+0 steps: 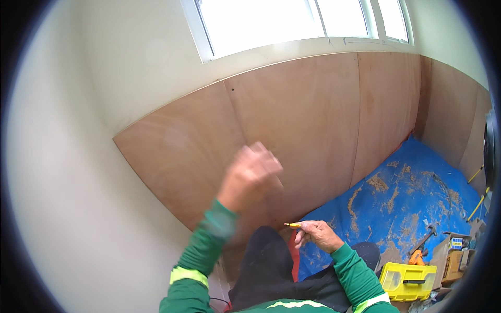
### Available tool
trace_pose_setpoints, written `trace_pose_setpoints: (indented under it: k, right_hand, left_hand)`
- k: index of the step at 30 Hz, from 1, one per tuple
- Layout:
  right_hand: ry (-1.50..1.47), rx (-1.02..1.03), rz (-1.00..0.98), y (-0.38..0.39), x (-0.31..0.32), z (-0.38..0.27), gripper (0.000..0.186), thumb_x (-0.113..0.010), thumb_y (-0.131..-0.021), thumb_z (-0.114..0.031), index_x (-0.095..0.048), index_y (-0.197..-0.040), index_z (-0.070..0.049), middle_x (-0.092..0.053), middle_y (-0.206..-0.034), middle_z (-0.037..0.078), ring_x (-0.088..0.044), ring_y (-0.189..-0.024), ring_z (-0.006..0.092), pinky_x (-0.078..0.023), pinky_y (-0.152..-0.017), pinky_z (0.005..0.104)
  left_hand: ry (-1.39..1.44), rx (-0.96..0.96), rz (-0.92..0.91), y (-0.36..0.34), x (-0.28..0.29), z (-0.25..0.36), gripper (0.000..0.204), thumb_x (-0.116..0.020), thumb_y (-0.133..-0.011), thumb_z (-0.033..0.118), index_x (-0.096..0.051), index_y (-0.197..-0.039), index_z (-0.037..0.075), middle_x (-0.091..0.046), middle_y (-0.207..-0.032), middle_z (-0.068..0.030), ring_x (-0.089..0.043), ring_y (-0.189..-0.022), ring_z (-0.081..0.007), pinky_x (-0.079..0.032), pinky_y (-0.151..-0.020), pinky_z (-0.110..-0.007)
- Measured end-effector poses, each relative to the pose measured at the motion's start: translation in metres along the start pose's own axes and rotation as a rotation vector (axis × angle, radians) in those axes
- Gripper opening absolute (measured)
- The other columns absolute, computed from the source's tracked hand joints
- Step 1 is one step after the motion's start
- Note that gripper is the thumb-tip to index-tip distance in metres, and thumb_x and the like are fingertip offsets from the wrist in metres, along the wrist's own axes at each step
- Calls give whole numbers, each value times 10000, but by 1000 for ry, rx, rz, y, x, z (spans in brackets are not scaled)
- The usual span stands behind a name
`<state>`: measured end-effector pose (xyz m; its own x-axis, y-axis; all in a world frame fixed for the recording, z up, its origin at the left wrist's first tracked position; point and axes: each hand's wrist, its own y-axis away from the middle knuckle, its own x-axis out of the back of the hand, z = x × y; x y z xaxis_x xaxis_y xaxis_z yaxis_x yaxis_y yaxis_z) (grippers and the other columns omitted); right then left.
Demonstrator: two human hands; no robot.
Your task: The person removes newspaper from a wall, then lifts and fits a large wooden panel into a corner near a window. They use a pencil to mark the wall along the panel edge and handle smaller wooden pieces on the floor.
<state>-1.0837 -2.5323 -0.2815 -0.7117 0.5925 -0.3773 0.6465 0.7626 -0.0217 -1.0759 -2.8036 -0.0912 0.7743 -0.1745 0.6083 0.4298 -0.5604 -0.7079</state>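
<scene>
My left hand [251, 175] is raised in front of the brown plywood panel [302, 115] that lines the lower wall. It is smeared by motion; the fingers look curled, but whether they hold anything does not show. Lower and to the right, over my knees, my right hand [319, 236] pinches a short yellow pencil [293, 225] between thumb and fingers. The pencil's tip points left, toward the panel. A small dark dot [233, 89] marks the panel near its top edge.
A blue sheet [334, 208] strewn with sawdust covers the floor at right. On it lie a hammer [417, 255] with an orange grip and a yellow toolbox [391, 276], beside cardboard boxes [453, 266]. A window [261, 23] sits above the panels.
</scene>
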Motion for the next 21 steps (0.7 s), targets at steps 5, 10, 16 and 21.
trace_pose_setpoints:
  k: [5, 10, 16, 21]
  right_hand:
    - [104, 205, 206, 5, 11, -15, 336, -621, -1089, -256, -691, -1191, 56, -743, -903, 95, -750, -801, 191, -626, -784, 323]
    - [113, 348, 462, 32, 25, -43, 336, -630, -1083, -267, -690, -1186, 47, -738, -876, 96, -749, -789, 198, -633, -770, 324]
    - [166, 521, 904, 87, 95, -35, 282, -627, -1074, -234, -669, -1224, 0, -732, -918, 63, -723, -782, 145, -588, -707, 282]
    - [290, 174, 1384, 156, 220, 93, 229, -642, -1010, -110, -683, -1220, -26, -743, -983, 76, -710, -771, 128, -560, -663, 268]
  left_hand:
    - [-623, 407, 295, -51, 60, -151, 709, -741, -937, 473, -510, -1507, 122, -551, -1464, -125, -428, -1438, -373, -326, -1217, -576]
    - [-599, 497, 76, -42, 65, -170, 734, -742, -925, 494, -489, -1506, 124, -567, -1402, -98, -445, -1411, -325, -268, -1240, -591]
    - [-681, 470, 116, -43, 63, -176, 765, -773, -869, 461, -500, -1513, 154, -572, -1413, -73, -445, -1417, -318, -247, -1245, -591]
    - [-811, 333, 67, -38, 67, -195, 729, -650, -971, 571, -542, -1515, 100, -590, -1484, -160, -522, -1392, -342, -342, -1180, -492]
